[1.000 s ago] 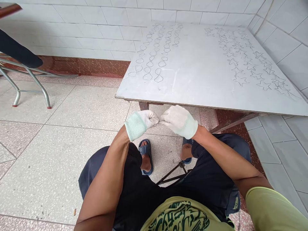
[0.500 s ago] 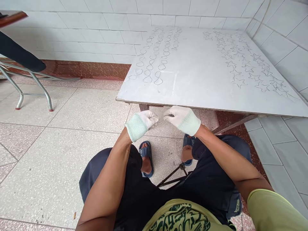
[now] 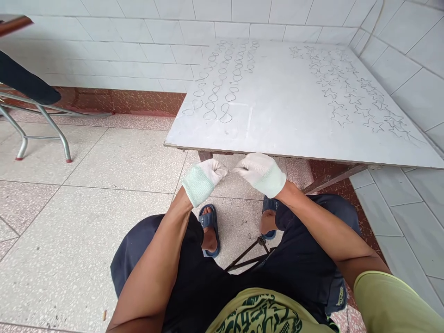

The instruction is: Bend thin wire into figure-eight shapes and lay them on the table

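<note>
My left hand (image 3: pixel 211 175), in a white glove with a pale green cuff, is closed with fingers and thumb pinched together. Facing it, my right hand (image 3: pixel 260 172), gloved alike, pinches too, its fingertips a small gap from the left ones. Whatever lies between the fingers is too thin or hidden to make out. Both hands hover just before the near edge of a white-topped table (image 3: pixel 274 125). On it lie rows of thin wire figure-eights (image 3: pixel 225 113) at the left and many wire stars (image 3: pixel 342 119) at the right.
Below my hands are my sandalled feet and a dark tripod-like stand (image 3: pixel 260 241). At far left, another person's dark-clad leg (image 3: pixel 27 78) rests over a metal-legged stool (image 3: pixel 62 138). Tiled walls (image 3: pixel 166 55) border the table behind and at right.
My right hand has moved slightly left, so the gap between the two hands has narrowed. Both stay pinched. The whole view has shifted a little, and the wire shapes lie as before.
</note>
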### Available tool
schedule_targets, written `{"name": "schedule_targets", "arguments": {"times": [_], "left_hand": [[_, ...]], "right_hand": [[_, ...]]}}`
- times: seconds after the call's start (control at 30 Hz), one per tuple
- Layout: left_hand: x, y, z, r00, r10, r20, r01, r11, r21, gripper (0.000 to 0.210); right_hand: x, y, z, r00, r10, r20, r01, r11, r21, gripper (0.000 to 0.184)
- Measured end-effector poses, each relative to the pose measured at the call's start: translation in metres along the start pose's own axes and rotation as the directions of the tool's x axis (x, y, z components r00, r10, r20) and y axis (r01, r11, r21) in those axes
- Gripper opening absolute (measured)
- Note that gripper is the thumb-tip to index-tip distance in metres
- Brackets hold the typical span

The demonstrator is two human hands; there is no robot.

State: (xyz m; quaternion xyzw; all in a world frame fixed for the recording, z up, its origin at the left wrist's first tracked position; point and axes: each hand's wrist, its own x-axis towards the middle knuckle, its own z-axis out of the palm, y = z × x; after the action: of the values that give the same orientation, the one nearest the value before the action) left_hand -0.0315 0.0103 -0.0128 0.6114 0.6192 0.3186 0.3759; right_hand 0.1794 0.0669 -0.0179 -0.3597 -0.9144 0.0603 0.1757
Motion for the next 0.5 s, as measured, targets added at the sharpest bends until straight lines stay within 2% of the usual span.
{"name": "schedule_targets", "arguments": {"times": [0.07,0.23,0.37,0.5], "left_hand": [[0.0022,-0.0038,0.0039,1.0,0.018,-0.015,-0.018,0.999,-0.047,0.028],[0.0058,-0.0052,0.0093,0.998,0.012,-0.057,-0.021,0.987,-0.162,0.025],[0.0064,-0.0032,0.0058,0.999,0.024,-0.046,-0.031,0.986,-0.166,0.024],[0.0037,-0.0008,0.0054,0.998,0.024,-0.066,-0.035,0.985,-0.171,0.027]], "right_hand": [[-0.0002,-0.0009,0.001,0.999,0.021,-0.03,-0.021,1.0,0.0,0.041],[-0.0039,-0.0007,0.005,0.994,-0.039,-0.106,0.034,0.998,-0.043,0.046],[-0.0066,0.0,0.0063,0.985,-0.059,-0.163,0.051,0.997,-0.057,0.05],[-0.0066,-0.0011,0.0082,0.988,-0.015,-0.154,0.009,0.999,-0.044,0.052]]}}
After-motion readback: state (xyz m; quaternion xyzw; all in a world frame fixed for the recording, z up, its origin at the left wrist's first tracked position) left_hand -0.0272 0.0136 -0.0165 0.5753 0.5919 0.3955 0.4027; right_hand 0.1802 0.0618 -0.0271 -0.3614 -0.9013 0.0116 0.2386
